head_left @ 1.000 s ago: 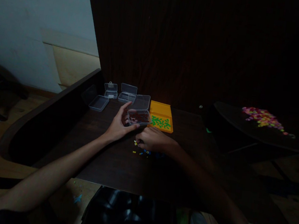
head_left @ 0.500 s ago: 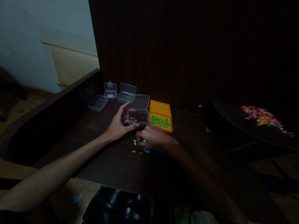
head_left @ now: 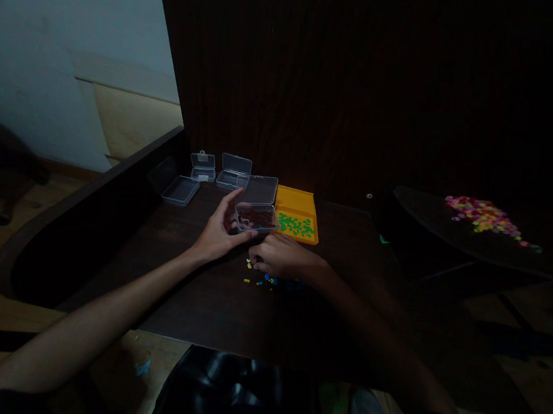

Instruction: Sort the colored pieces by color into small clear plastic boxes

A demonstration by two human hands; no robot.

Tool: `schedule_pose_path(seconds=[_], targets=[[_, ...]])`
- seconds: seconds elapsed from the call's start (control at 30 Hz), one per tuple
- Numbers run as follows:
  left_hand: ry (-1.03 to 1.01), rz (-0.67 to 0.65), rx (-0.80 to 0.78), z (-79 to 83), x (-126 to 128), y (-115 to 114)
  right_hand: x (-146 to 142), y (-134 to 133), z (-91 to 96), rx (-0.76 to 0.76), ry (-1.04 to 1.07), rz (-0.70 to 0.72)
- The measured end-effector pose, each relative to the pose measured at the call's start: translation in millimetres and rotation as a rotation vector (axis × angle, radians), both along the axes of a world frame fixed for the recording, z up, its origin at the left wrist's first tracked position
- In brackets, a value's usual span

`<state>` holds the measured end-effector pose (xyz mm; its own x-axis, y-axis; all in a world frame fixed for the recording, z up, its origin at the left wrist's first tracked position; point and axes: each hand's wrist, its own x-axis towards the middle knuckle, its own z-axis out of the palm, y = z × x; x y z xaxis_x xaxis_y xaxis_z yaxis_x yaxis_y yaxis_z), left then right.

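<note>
My left hand [head_left: 220, 230] is wrapped round the near left side of a clear plastic box [head_left: 256, 218], its thumb along the front edge. Dark reddish-brown small pieces lie inside, and the box's clear lid [head_left: 261, 188] is tipped back. My right hand [head_left: 281, 254] hovers just in front of the box with fingers curled together. What its fingertips hold, if anything, is too small and dark to see. Beneath and beside them are small yellow pieces [head_left: 246, 280] and blue pieces [head_left: 270, 279], partly covered by the hand. An open yellow box [head_left: 315, 238] with green pieces stands right of the clear box.
Behind and left stand open clear boxes: a small one [head_left: 202, 174], another [head_left: 227, 179], and a shallow one [head_left: 180, 191]. The dark table [head_left: 223, 314] has a raised side panel [head_left: 90, 204] at left. Multicoloured pieces [head_left: 487, 217] are heaped on a dark surface at right.
The fingers of my right hand have shifted slightly left and down over the loose pieces. My left hand keeps its grip on the clear box.
</note>
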<state>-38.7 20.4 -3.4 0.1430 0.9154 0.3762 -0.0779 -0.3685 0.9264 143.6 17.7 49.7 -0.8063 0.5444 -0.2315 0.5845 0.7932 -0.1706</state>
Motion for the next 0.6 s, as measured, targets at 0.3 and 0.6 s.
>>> schedule_pose_path(seconds=[0.3, 0.6], targets=[[0.024, 0.015, 0.015, -1.6, 0, 1, 0, 2, -5.0, 0.009, -0.014, -0.006], [0.01, 0.018, 0.012, -2.8, 0, 2, 0, 0, -9.7, 0.005, 0.011, -0.033]])
